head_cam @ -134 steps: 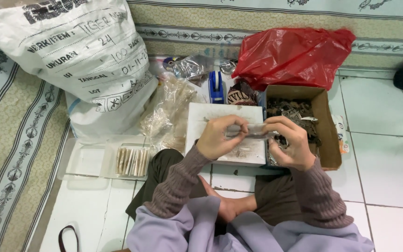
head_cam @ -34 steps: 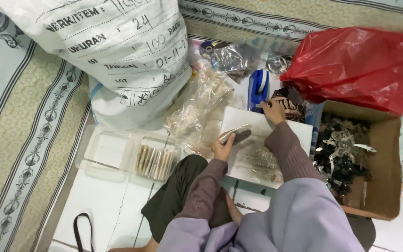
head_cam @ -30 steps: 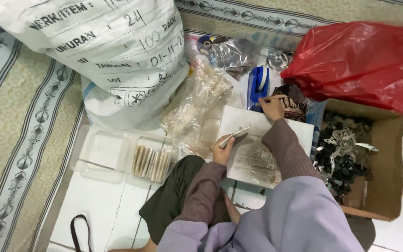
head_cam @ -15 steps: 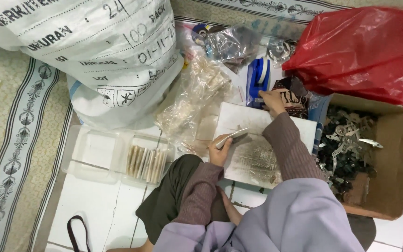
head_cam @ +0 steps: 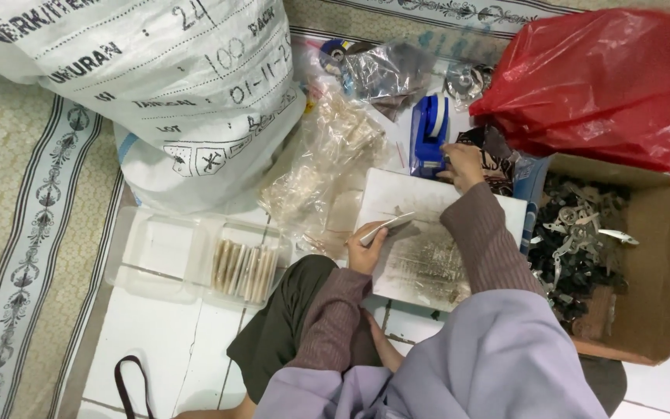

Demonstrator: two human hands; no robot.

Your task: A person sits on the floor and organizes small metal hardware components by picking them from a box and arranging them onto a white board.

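Note:
My left hand (head_cam: pixel 367 250) is closed around a thin silvery strip (head_cam: pixel 388 226) over the left edge of a white board (head_cam: pixel 428 203) resting on my lap. My right hand (head_cam: pixel 464 165) reaches past the board's far edge and touches a blue tape dispenser (head_cam: pixel 429 133), fingers curled against its base. Small metallic bits lie scattered on the board (head_cam: pixel 426 264).
A big white printed sack (head_cam: pixel 133 85) lies at the upper left. Clear plastic bags (head_cam: pixel 327 163) sit beside it. A clear tray (head_cam: pixel 195 256) holds a row of tan strips. A cardboard box (head_cam: pixel 653 256) of metal scraps and a red plastic bag (head_cam: pixel 599 77) stand at right.
Both hands first held the strip together over the board. The right hand has since reached out to the blue tape dispenser, and the view has shifted leftwards and closer.

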